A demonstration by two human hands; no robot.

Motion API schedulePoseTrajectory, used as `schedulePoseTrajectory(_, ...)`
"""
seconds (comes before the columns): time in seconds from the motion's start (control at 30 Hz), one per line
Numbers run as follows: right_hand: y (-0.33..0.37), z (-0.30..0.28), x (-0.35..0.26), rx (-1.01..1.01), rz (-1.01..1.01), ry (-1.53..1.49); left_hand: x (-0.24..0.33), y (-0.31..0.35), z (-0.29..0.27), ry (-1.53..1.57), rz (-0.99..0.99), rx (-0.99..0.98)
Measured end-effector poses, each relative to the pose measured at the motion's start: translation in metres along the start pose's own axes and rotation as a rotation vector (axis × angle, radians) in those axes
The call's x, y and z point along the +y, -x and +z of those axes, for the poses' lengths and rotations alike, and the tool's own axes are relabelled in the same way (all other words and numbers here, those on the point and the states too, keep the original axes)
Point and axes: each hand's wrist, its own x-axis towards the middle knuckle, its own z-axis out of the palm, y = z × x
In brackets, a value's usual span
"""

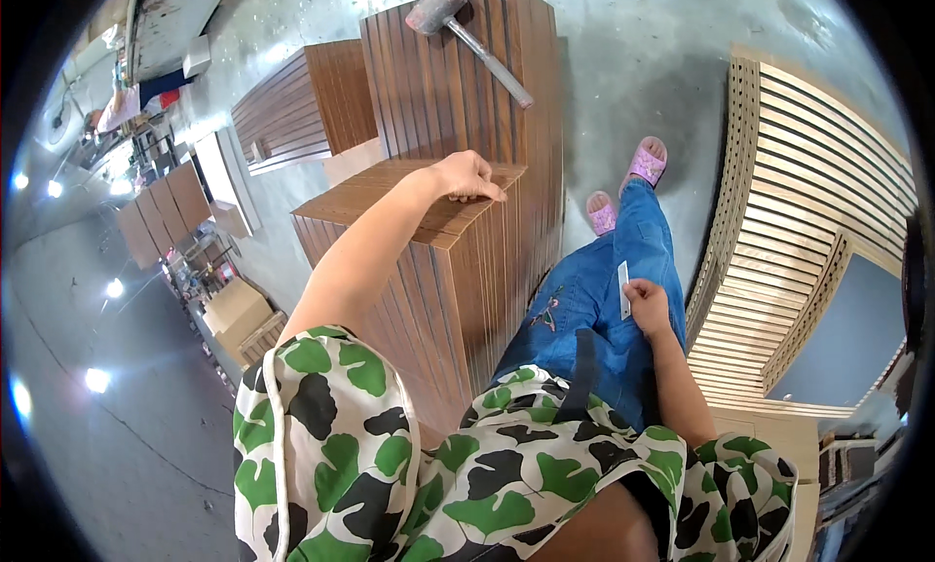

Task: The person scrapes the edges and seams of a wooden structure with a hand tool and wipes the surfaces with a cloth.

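Observation:
My left hand [469,177] is on top of a stack of brown wood-grain panels [365,200], near its right edge. Its fingers are curled closed at the edge of the top panel; the fingertips are partly hidden. Thin lines run down the side of the stack [484,289], and its front is dark slatted. Low beside my jeans, my right hand [648,307] pinches a short, flat, whitish strip [624,287]. What kind of tool or part that strip is, I cannot tell.
A mallet [469,38] with a grey handle lies on a taller stack of slatted brown panels [429,94] just beyond. Further left are more slatted panels [278,109]. Pale slatted panels [818,163] lie to the right. Cardboard boxes [237,314] stand at the left.

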Motion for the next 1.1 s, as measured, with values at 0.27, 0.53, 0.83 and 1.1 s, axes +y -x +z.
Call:
schedulePoseTrajectory(0.27, -0.015, -0.013, -0.017, -0.011, 0.048, 0.108, 0.0, -0.019, 0.025, -0.322, 0.118, 0.271)
schedulePoseTrajectory(0.53, -0.017, -0.021, -0.022, -0.057, 0.169, 0.052, 0.008, -0.03, 0.023, -0.422, 0.03, 0.194)
schedulePoseTrajectory(0.83, -0.014, -0.004, -0.002, -0.034, 0.084, 0.035, 0.034, 0.026, 0.005, -0.388, 0.042, -0.069)
schedulePoseTrajectory(1.1, -0.003, -0.015, 0.017, -0.019, 0.145, -0.128, 0.037, -0.048, 0.002, -0.638, -0.006, -0.041)
